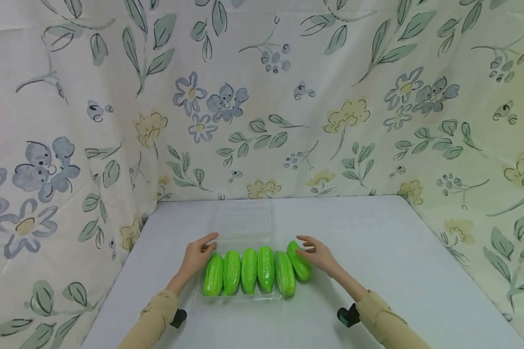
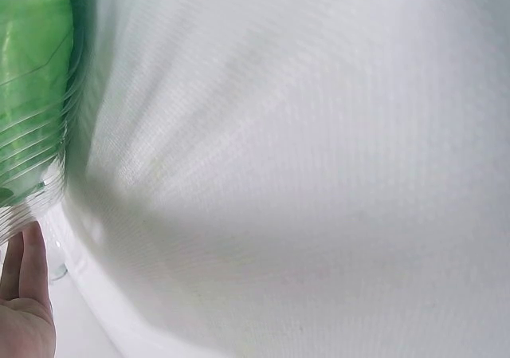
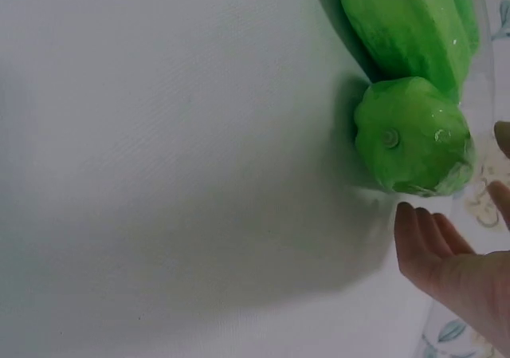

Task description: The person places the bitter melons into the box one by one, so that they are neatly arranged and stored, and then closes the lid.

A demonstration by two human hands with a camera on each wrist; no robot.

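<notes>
A clear plastic clamshell box (image 1: 262, 296) with its lid (image 1: 242, 220) folded back holds several plump green cucumbers (image 1: 232, 273) in a row. At the box's right edge lies one more cucumber (image 1: 285, 274). Another cucumber (image 1: 300, 261) rests slanted on the table just beyond it. My left hand (image 1: 198, 252) is at the box's left side; in the left wrist view its straight fingers (image 2: 33, 266) reach the ridged clear wall. My right hand (image 1: 318, 254) is by the slanted cucumber, fingers apart and loosely bent. In the right wrist view its fingertips come close to the cucumber's end (image 3: 414, 139).
The table (image 1: 353, 223) has a white cover. Behind it and at both sides hangs a flowered cloth (image 1: 262, 97). A black wrist mount (image 1: 348, 315) shows under the right forearm, and another (image 1: 179, 318) by the left.
</notes>
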